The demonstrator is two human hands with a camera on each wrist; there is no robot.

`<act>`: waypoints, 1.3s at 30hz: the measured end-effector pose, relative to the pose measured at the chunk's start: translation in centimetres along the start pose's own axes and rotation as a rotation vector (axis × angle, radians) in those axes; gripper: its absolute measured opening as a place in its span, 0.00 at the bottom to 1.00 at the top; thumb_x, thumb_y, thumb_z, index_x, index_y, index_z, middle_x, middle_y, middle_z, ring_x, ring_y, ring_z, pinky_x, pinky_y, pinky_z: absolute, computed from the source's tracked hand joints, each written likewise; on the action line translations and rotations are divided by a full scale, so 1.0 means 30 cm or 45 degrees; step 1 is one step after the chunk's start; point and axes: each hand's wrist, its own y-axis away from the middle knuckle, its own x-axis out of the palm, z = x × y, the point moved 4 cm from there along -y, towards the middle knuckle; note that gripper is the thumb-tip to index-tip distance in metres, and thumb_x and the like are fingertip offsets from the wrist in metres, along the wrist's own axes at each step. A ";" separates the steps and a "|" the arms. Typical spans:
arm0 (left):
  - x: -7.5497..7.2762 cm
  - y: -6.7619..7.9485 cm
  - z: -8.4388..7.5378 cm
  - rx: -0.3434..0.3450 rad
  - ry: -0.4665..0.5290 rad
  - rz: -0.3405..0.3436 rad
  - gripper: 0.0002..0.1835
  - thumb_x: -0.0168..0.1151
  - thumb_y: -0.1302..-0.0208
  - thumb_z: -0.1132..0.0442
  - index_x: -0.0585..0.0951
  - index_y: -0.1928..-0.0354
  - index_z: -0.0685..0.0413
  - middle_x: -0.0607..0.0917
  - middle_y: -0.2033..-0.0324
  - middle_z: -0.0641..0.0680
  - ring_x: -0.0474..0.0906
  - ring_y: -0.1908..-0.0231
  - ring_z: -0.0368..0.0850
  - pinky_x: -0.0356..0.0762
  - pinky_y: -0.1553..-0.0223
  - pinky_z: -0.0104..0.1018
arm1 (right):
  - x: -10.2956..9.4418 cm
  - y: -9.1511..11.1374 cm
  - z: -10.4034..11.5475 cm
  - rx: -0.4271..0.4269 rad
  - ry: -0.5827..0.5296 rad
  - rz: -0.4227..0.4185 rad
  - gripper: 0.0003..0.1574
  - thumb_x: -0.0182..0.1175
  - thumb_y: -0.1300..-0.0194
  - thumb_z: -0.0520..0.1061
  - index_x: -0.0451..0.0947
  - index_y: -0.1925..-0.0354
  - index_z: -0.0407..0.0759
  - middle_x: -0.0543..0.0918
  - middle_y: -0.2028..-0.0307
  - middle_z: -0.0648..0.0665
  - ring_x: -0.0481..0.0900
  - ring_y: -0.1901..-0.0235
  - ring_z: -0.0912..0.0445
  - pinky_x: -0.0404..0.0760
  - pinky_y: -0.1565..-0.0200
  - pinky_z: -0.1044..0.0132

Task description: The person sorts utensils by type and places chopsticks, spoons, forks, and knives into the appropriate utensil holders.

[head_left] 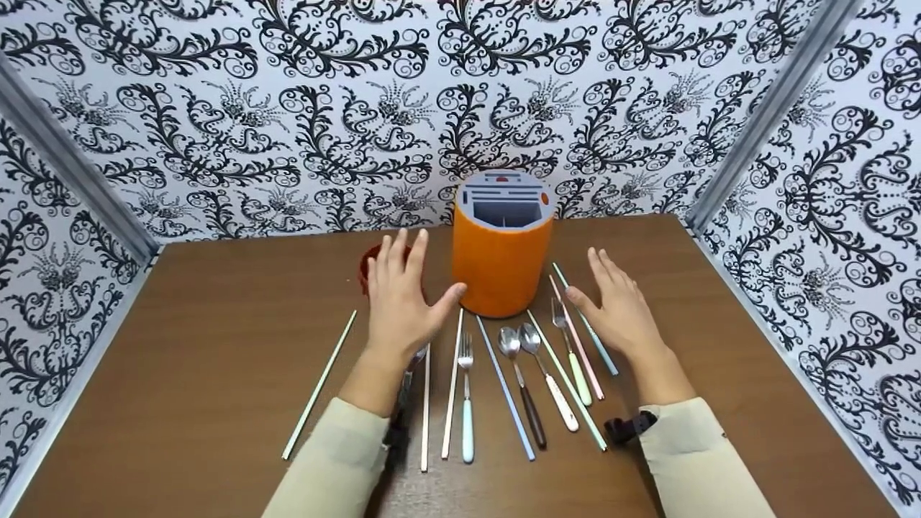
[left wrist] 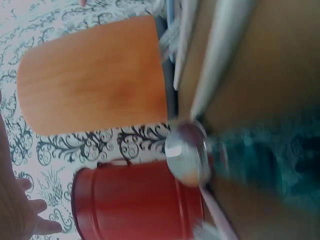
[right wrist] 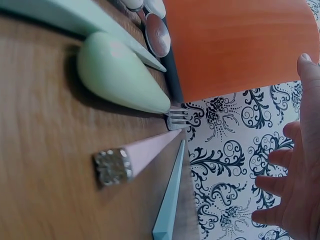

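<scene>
My left hand (head_left: 403, 306) hovers over the table with fingers spread, in front of a red can (head_left: 368, 270) that it partly hides. My right hand (head_left: 620, 311), also spread and holding nothing, is raised over the right end of the cutlery row. Between the hands stands an orange utensil holder (head_left: 500, 270) with a grey slotted top. In front of it lie several chopsticks (head_left: 506, 388), a blue-handled fork (head_left: 468, 428), a green-handled fork (right wrist: 120, 75), a dark-handled spoon (head_left: 532, 417) and a white-handled spoon (head_left: 560, 403). Another spoon (left wrist: 187, 152) lies under my left wrist.
A lone pale green chopstick (head_left: 320, 385) lies on the brown table (head_left: 216, 324), left of the row. Patterned white-and-black panels (head_left: 345, 122) close off the back and both sides. Dark straps with cameras (head_left: 627, 429) sit at my wrists.
</scene>
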 end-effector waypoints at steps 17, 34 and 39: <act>0.136 -0.030 -0.146 0.034 0.295 -0.122 0.47 0.66 0.36 0.37 0.62 0.20 0.49 0.65 0.23 0.61 0.61 0.23 0.64 0.60 0.24 0.65 | 0.012 0.016 -0.011 0.069 -0.076 0.059 0.53 0.42 0.24 0.76 0.38 0.15 0.58 0.49 0.16 0.41 0.49 0.19 0.34 0.55 0.28 0.25; 0.232 -0.039 -0.086 -0.226 0.653 0.124 0.58 0.71 0.39 0.38 0.48 0.16 0.46 0.55 0.19 0.59 0.55 0.21 0.59 0.58 0.22 0.60 | 0.047 0.023 -0.031 0.135 -0.121 0.122 0.57 0.41 0.26 0.79 0.44 0.16 0.49 0.53 0.19 0.34 0.56 0.23 0.31 0.56 0.28 0.26; 0.246 -0.035 -0.064 -0.279 0.752 0.179 0.59 0.73 0.39 0.40 0.47 0.16 0.46 0.57 0.20 0.57 0.57 0.22 0.54 0.57 0.21 0.54 | 0.051 0.019 -0.045 0.167 -0.117 0.137 0.60 0.42 0.28 0.81 0.51 0.18 0.43 0.61 0.23 0.31 0.63 0.26 0.30 0.61 0.27 0.30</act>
